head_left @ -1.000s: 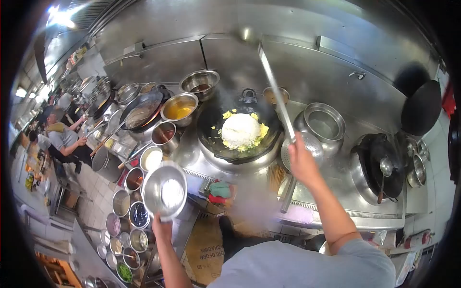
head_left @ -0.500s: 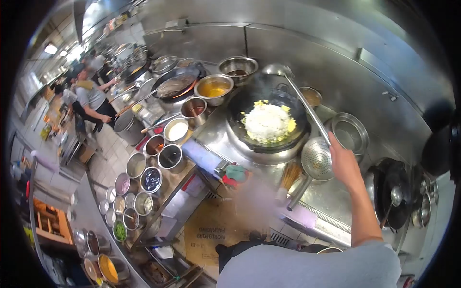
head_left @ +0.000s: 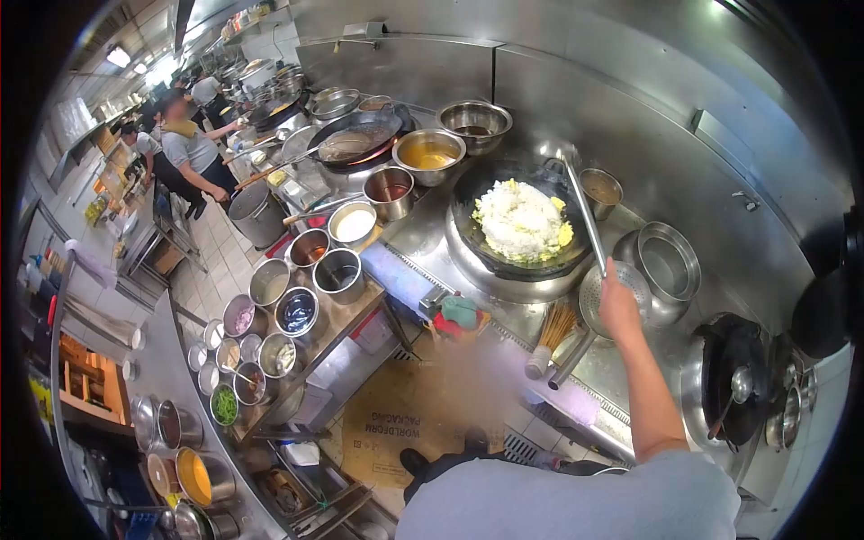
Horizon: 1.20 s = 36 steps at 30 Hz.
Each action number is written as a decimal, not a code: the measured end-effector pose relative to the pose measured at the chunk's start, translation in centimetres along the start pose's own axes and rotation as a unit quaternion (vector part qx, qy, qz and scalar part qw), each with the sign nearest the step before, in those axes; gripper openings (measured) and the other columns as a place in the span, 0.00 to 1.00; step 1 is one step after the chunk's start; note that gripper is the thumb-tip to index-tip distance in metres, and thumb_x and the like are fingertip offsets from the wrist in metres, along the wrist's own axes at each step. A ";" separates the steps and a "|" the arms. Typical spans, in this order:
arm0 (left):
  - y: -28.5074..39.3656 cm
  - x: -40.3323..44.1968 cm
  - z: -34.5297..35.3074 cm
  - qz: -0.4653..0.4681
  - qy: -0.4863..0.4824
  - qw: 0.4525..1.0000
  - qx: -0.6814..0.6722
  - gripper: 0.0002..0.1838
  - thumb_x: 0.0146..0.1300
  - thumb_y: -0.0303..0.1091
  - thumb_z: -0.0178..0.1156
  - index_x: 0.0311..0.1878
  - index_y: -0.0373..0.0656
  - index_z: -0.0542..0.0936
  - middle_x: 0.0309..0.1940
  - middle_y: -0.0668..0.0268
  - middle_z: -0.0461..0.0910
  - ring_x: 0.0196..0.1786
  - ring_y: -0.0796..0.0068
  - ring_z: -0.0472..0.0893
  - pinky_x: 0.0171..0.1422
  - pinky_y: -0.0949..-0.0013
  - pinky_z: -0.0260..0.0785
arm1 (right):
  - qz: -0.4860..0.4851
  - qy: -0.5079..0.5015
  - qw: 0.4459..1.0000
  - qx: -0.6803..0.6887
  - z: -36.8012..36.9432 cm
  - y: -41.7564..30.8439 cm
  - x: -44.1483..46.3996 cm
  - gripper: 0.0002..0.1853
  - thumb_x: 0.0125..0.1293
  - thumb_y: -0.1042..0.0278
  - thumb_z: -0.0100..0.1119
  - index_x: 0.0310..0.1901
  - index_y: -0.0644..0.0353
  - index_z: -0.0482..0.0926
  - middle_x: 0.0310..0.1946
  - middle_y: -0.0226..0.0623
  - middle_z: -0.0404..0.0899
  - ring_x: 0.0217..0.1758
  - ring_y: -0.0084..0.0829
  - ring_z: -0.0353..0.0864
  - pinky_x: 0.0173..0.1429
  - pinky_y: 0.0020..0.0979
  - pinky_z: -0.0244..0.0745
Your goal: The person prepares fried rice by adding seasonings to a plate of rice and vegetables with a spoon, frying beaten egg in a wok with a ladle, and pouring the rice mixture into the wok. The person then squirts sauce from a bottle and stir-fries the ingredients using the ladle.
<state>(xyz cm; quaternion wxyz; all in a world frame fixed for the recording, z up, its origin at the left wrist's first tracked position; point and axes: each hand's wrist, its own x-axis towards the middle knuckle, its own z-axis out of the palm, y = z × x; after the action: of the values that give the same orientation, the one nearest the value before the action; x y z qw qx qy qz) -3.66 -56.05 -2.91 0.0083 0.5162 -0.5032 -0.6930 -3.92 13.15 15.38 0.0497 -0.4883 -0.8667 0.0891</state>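
My right hand (head_left: 619, 308) is closed around the lower handle of a long metal ladle (head_left: 589, 216). The ladle's bowl is up at the far rim of a black wok (head_left: 477, 247), beyond the food. In the wok lies a heap of white rice (head_left: 517, 219) with yellow egg pieces (head_left: 562, 236) around it. Just below my right hand, a perforated strainer (head_left: 598, 310) rests on the steel stove top. My left hand does not show; a blurred patch covers the area before my body. A green and red cloth (head_left: 459, 312) sits at the stove's front edge.
To the left stand a bowl of yellow liquid (head_left: 429, 155), a pot of red sauce (head_left: 390, 191), and several seasoning pots (head_left: 297, 310). A bamboo brush (head_left: 551, 340) lies near the front edge. Steel basins (head_left: 668, 261) are at the right. A co-worker (head_left: 193, 153) stands far left.
The view has shifted, so the surroundings sit further right. My right hand has moved left toward the wok, and the ladle's handle stands steeper. The rice heap looks nearer the wok's far side.
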 end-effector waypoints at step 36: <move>-8.4 16.5 7.7 -0.048 -0.315 0.851 0.418 0.24 0.68 0.51 0.54 0.58 0.42 0.69 0.39 0.64 0.80 0.34 0.69 0.82 0.35 0.65 0.72 | -0.061 -0.068 0.993 -0.076 1.8 1.3 -2.2 0.24 0.70 0.61 0.44 0.66 0.51 0.66 0.46 0.57 0.79 0.50 0.55 0.78 0.56 0.47 0.72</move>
<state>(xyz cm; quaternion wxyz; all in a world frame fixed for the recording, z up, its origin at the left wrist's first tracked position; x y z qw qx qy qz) -12.64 -55.33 -20.81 -0.4004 0.2482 -0.6955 -0.5425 -1.99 11.73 13.31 -0.0411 -0.4293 -0.9007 0.0525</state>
